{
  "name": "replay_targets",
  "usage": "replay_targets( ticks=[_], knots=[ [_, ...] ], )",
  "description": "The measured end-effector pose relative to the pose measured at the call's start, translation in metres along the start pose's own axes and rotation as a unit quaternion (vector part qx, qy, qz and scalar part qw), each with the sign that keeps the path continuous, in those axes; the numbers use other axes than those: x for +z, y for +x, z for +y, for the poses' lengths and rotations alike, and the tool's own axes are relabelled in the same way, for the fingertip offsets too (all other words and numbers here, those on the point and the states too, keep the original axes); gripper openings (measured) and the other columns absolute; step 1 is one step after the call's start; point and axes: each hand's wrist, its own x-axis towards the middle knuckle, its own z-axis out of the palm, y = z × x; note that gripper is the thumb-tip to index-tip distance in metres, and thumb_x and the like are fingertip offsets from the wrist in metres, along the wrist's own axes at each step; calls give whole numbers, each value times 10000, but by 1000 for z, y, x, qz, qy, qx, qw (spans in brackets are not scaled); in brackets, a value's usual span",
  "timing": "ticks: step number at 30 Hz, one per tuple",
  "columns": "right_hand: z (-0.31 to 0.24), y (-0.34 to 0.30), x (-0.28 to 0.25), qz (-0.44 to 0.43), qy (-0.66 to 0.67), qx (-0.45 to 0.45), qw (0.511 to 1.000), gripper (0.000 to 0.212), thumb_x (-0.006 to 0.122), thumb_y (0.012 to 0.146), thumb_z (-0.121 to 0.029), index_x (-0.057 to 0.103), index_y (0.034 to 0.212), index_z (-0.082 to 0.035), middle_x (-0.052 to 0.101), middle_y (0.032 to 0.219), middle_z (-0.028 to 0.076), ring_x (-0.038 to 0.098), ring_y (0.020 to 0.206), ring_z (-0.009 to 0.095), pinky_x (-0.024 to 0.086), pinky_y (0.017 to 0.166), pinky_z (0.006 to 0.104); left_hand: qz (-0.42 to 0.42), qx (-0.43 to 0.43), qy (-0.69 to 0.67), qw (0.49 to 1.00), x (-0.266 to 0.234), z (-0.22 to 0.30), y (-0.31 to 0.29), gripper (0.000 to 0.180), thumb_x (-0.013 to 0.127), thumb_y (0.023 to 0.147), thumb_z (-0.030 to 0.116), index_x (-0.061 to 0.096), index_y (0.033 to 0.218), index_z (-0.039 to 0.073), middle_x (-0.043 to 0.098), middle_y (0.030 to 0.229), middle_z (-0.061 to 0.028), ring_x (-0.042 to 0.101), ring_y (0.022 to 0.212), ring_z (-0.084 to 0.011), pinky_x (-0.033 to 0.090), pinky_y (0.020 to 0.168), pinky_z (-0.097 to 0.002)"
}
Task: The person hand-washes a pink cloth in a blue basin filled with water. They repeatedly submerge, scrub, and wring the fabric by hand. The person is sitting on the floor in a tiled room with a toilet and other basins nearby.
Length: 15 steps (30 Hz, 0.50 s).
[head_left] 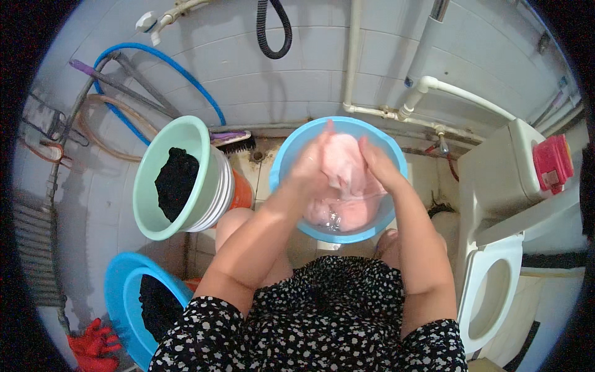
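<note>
Between my two hands is a wet pink cloth (pixel 344 162), bunched and partly raised above the water in a light blue basin (pixel 280 162). My left hand (pixel 312 160), smeared by motion, presses on the cloth's left side. Against its right side lies my right hand (pixel 379 163), fingers pointing up and away from me. The two hands grip the cloth between them. More pink fabric sits low in the basin, in sudsy water. What kind of garment or towel it is cannot be made out.
To the left, a pale green basin (pixel 144 211) with black cloth rests on stacked buckets (pixel 218 193). Nearer is another blue basin (pixel 118 279) with black cloth, beside red gloves (pixel 93 347). A toilet (pixel 496 186) stands right; pipes (pixel 351 62) and a blue hose (pixel 180 65) line the wall.
</note>
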Motion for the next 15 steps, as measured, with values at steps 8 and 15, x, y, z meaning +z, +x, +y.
replay_targets(
  ticks=[8,15],
  knots=[
    [29,-4,-3,-94,-131,-72,984,400,672,808,-302,546,1081,-38,597,969,19,553,877,117,454,777,266,-123,132,24,983,-5,56,-41,371,505,908,352,583,1073,29,633,995,-108,609,943,-215,495,823,-380],
    [5,-13,-20,47,117,-114,985,204,575,890,-213,565,979,-30,602,888,28,539,792,82,460,689,250,2,128,638,760,-11,45,-41,353,636,827,237,581,1080,-2,615,988,-100,578,909,-200,466,782,-316]
  ],
)
